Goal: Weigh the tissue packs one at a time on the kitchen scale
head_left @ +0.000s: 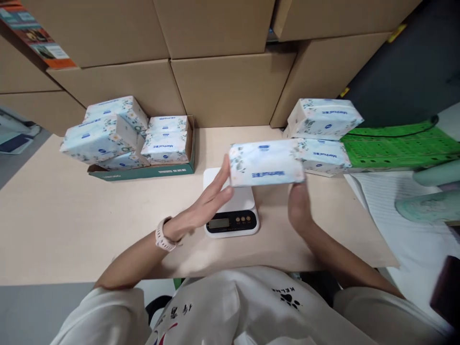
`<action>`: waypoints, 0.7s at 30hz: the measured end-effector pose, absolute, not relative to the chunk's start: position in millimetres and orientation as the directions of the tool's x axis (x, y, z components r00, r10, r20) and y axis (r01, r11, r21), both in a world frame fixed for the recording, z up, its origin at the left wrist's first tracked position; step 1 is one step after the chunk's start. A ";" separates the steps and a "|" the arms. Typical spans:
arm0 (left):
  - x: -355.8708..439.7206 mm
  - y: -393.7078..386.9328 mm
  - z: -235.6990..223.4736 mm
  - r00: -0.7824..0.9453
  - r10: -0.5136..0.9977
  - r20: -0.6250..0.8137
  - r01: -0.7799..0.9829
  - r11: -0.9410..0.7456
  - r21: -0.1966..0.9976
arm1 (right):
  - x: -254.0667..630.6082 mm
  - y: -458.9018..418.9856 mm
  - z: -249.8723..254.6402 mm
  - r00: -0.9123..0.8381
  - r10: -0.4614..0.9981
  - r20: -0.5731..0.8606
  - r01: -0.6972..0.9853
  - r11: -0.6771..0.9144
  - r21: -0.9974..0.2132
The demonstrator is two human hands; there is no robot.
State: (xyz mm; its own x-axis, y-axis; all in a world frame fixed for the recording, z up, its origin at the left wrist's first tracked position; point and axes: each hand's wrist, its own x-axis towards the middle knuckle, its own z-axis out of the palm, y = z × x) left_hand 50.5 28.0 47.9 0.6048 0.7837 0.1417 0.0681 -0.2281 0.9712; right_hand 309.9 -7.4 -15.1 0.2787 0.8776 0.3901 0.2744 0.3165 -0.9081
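A pale blue floral tissue pack [266, 164] is held up between my two hands, above and partly in front of a white kitchen scale [233, 232]. My left hand [208, 203] presses on the pack's left end with its fingers stretched out and the thumb below. At the lower right corner, my right hand [300, 206] grips the pack, its fingers mostly hidden behind it. The scale's plate is partly covered by the pack and my left hand; its display looks blank.
At left, several tissue packs [97, 139] fill a green open box [158, 171]. More tissue packs [325, 120] are stacked at right, beside a green plastic basket [398, 146]. Cardboard boxes [230, 91] wall off the back. Papers [395, 206] and a pale green bottle [427, 206] lie far right.
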 end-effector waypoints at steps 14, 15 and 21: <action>222.3 107.2 68.2 0.794 0.600 -0.095 0.233 -0.156 0.960 | 477.4 56.1 -33.8 0.626 0.457 0.632 0.472 0.423 -0.773; 204.3 104.8 68.7 0.775 0.629 -0.059 0.211 -0.170 0.963 | 476.3 53.3 -31.7 0.651 0.407 0.640 0.513 0.385 -0.767; 26.7 110.4 68.9 0.034 0.912 0.409 0.209 -0.406 0.889 | 390.1 38.2 31.4 0.408 0.208 0.889 0.763 0.457 -0.457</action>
